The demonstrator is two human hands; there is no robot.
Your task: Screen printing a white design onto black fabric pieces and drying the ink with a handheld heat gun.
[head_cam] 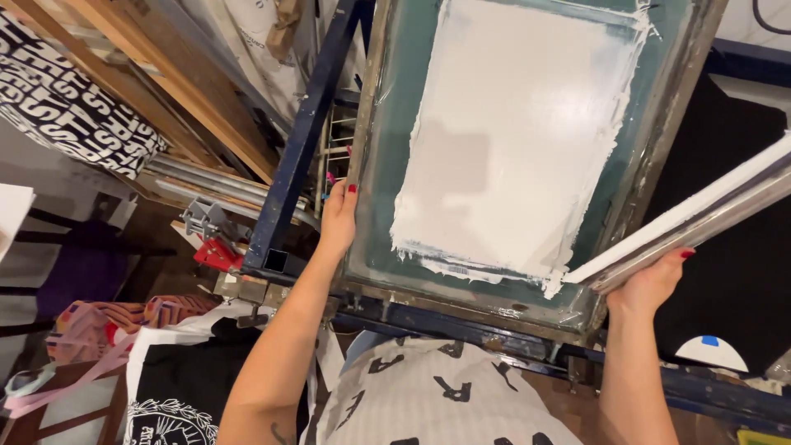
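Note:
A framed printing screen (387, 206) fills the upper middle of the head view, its green mesh spread with thick white ink (515, 124). My left hand (339, 216) grips the frame's left edge, thumb on top. My right hand (653, 280) holds a long squeegee (700, 216) by its near end; the blade runs up to the right, and its white-coated tip rests at the lower right corner of the ink.
A dark blue metal press arm (301, 140) runs along the screen's left side. Black fabric (733, 247) lies at the right. Wooden frames (156, 91) lean at upper left. Printed cloths (177, 395) and coloured fabric (91, 325) pile at lower left.

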